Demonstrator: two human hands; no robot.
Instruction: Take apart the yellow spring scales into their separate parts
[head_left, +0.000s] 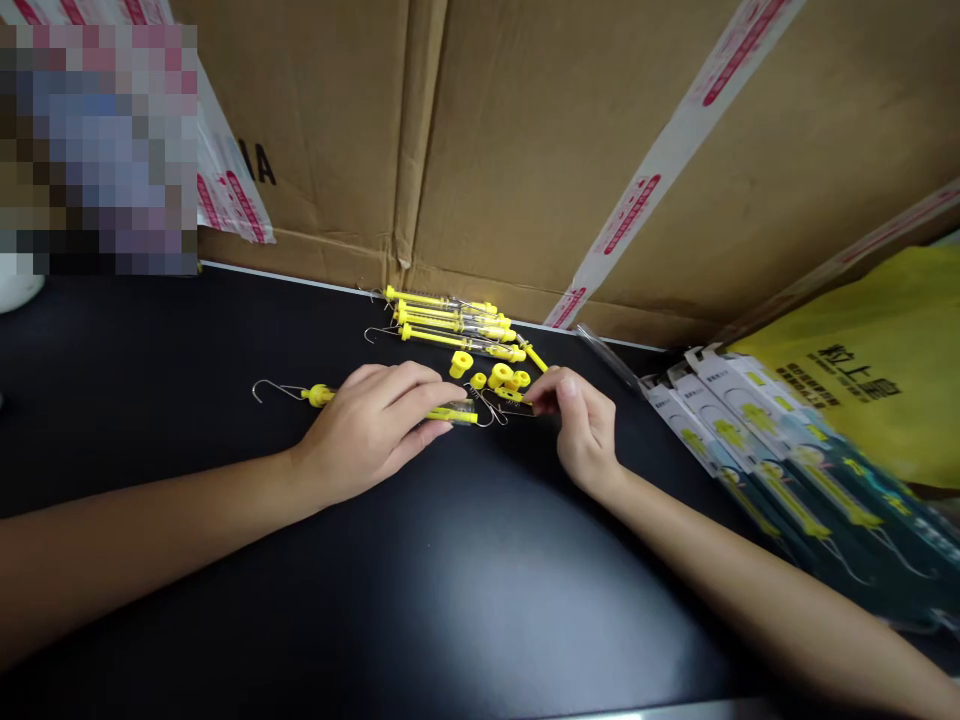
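My left hand (379, 425) is wrapped round a yellow spring scale (321, 397) with a clear tube; a wire hook sticks out at its left end, and its other end shows past my fingertips. My right hand (589, 425) has its thumb and forefinger pinched together beside the small parts; what they hold, if anything, is too small to make out. Between and beyond the hands lie loose yellow caps (461, 364), a spring and metal hooks (493, 409). Several assembled yellow scales (457, 340) lie in a row behind them.
Large taped cardboard boxes (510, 170) stand along the back edge of the black table (420, 600). At the right are packaged scales (757, 440) and a yellow bag (885, 350). A clear tube (609, 355) lies near the back. The upper left is pixelated.
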